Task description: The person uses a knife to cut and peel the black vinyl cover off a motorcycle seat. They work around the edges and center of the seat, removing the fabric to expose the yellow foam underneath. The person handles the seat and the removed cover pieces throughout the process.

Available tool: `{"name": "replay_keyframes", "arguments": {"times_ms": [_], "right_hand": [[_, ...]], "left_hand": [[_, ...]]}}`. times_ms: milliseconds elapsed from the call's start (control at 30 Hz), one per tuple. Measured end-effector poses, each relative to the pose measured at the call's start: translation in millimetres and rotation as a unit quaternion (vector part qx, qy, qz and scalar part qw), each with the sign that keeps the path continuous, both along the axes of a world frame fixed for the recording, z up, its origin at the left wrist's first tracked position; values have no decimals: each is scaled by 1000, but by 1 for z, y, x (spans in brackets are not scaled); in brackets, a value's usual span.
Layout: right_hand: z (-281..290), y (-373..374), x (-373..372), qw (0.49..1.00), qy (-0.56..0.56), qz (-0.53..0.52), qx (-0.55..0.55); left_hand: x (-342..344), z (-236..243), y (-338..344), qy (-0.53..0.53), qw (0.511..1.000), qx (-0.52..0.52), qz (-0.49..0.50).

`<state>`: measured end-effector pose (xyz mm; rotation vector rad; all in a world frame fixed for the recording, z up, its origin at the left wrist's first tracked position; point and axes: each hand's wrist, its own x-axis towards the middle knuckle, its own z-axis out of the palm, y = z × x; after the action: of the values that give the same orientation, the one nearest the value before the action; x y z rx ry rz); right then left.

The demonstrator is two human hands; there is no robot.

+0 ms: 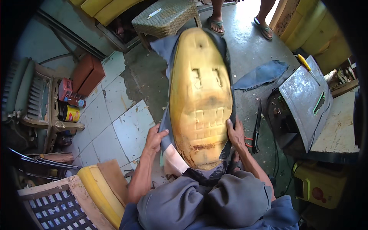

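A long yellow foam motorcycle seat (201, 96) stretches away from my knees, its surface marked with pressed-in dents and a brown stain near the close end. Dark grey cover fabric (165, 126) runs along its sides, and a pale flap (175, 160) shows at the near left corner. My left hand (155, 138) pinches the fabric at the left edge, thumb on top. On the opposite edge my right hand (236, 134) grips the dark cover, its thumb pressed beside the foam; its other fingers are partly hidden underneath.
Right of the seat lie black-bladed shears (257, 130) with red handles and a blue cloth scrap (262, 74). A yellow-handled screwdriver (308, 68) rests on a grey panel (303, 99). A woven stool (166, 17) and another person's sandalled feet (217, 26) are beyond. Wooden furniture (40, 103) stands left.
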<state>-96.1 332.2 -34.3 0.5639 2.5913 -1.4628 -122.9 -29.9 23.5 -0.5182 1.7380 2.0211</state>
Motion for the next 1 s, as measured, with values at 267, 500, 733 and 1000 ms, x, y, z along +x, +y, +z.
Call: {"name": "replay_keyframes", "arguments": {"times_ms": [267, 500, 733, 1000], "right_hand": [[-4, 2, -51, 993, 10, 19, -112], [50, -28, 7, 929, 201, 311, 2], [45, -32, 52, 844, 144, 511, 82], [49, -55, 25, 819, 165, 539, 103]], "left_hand": [[-47, 18, 19, 29, 996, 81, 25], [-111, -51, -29, 75, 992, -66, 83], [5, 27, 79, 388, 780, -354, -339], [68, 26, 73, 308, 780, -387, -382]]}}
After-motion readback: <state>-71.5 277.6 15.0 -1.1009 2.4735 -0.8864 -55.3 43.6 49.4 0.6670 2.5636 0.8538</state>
